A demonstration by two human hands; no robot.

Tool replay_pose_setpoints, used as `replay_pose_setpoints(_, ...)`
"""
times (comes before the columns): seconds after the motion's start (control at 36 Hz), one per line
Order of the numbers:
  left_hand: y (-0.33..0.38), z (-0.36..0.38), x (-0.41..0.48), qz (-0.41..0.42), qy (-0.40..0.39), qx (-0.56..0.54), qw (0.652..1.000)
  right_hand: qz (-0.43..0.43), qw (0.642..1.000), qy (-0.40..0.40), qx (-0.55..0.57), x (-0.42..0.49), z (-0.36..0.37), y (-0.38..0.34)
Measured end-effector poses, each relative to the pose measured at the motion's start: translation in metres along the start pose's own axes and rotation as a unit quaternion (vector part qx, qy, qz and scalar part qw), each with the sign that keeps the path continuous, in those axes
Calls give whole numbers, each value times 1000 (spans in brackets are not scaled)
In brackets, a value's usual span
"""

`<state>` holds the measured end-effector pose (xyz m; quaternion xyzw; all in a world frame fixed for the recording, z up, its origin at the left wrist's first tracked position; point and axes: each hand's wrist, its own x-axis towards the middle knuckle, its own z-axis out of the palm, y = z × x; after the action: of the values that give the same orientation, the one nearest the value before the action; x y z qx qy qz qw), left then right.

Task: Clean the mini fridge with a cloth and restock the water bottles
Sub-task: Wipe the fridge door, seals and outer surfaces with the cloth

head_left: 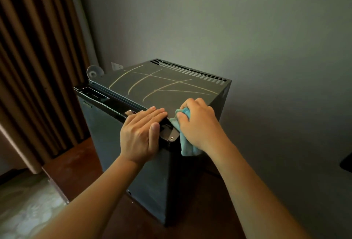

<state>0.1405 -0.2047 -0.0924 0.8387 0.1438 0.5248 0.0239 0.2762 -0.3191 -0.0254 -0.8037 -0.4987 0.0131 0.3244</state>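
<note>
1. Right hand [198, 122] grips a teal cloth [187, 147] on the mini fridge [162, 90] top's corner.
2. Left hand [142, 134] rests flat just beside, holding nothing.
3. Pale streaks [152, 81] cross the top beyond the grip; a curtain [34, 67] hangs leftward.

Dim, greenish light, brightest on the floor [28, 210] at eight o'clock. Faint glare on the fridge [162, 86] top; edges bow, corners darken.

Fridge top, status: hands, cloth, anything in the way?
Left hand flat on mini fridge front edge. Right hand grips teal cloth at near corner. Pale streaks unwiped; nothing blocks the top.
</note>
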Motion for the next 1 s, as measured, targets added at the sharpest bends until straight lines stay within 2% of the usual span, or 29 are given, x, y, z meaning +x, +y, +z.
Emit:
replay_pose_setpoints(0.19,-3,4,-2,10,20,-7,1000,-6,1000,-13,-13,1,-1,1)
replay_pose_setpoints(0.47,-3,1,-1,10,16,-25,1000,75,996,-20,-32,-6,-8,-20)
replay_pose_setpoints(0.69,-12,-31,8,18,-107,-73,991,185,978,15,-93,-10,-2,-49)
replay_pose_setpoints(0.81,-21,-44,32,67,-147,-66,985,231,963,10,-139,-9,-3,-63)
replay_pose_setpoints(0.89,-30,-46,57,80,-200,-51,975,245,954,9,-170,-10,-2,-70)
replay_pose_setpoints(1.0,-50,-32,89,126,-239,-99,958,234,957,1,-174,-8,-8,-69)
